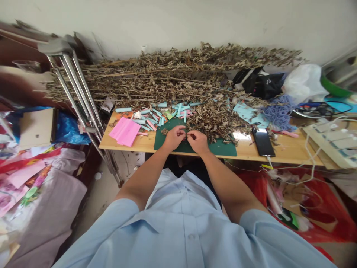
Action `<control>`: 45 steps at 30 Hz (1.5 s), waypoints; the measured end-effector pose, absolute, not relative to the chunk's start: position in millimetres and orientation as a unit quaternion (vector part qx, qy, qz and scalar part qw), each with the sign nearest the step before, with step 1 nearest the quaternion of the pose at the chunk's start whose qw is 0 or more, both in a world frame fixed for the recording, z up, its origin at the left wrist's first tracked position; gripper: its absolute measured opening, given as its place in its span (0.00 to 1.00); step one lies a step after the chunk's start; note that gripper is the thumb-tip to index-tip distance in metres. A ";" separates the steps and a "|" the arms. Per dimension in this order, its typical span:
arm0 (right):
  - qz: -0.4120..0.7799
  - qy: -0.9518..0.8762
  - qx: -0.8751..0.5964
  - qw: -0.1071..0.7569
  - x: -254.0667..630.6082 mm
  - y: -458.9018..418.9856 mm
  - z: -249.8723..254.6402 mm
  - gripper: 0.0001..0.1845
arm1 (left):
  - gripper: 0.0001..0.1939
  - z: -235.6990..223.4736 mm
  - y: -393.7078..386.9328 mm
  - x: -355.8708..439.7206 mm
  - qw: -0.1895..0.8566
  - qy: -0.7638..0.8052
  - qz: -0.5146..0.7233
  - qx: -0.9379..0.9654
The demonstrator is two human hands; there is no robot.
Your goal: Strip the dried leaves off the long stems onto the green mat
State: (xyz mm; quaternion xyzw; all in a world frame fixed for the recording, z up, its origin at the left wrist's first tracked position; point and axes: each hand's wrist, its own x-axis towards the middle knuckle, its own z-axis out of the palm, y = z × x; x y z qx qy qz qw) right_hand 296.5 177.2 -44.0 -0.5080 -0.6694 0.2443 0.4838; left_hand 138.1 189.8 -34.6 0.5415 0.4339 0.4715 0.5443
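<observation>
My left hand (pixel 175 138) and my right hand (pixel 198 142) meet over a green cutting mat (pixel 227 149) at the table's front edge. The fingers of both are pinched together, almost touching. Whatever lies between the fingertips is too small to make out. Dried leaves (pixel 213 121) are heaped just behind and to the right of my right hand. A small clump of leaf bits (pixel 164 131) rests on the mat by my left hand. Beyond it lie several blue and pink paper rolls (pixel 152 124). A stack of pink paper sheets (pixel 125 131) is further left.
Long dried stalks (pixel 156 74) stretch along the wall. A metal crutch (pixel 80 89) leans at the table's left. On the right are a phone (pixel 263 142) on a cable, blue paper (pixel 248 113), blue yarn (pixel 279 111) and a power strip (pixel 331 139). A red bag (pixel 331 208) sits below.
</observation>
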 end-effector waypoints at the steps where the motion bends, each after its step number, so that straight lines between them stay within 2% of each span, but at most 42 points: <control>1: 0.239 -0.671 -0.508 0.484 295.9 177.0 -44.0 0.07 | 0.21 -33.5 189.6 138.3 0.545 0.434 0.473 0.540; 16: 0.215 -0.639 -0.558 0.484 294.6 179.5 -40.7 0.08 | 0.19 -33.1 189.7 137.4 0.550 0.439 0.486 0.519; 28: 0.272 -0.675 -0.468 0.501 299.7 180.3 -38.0 0.10 | 0.18 -35.5 190.6 138.4 0.575 0.441 0.507 0.466; 45: 0.233 -0.706 -0.456 0.489 298.6 178.2 -36.8 0.10 | 0.13 -32.0 189.3 139.2 0.538 0.467 0.487 0.505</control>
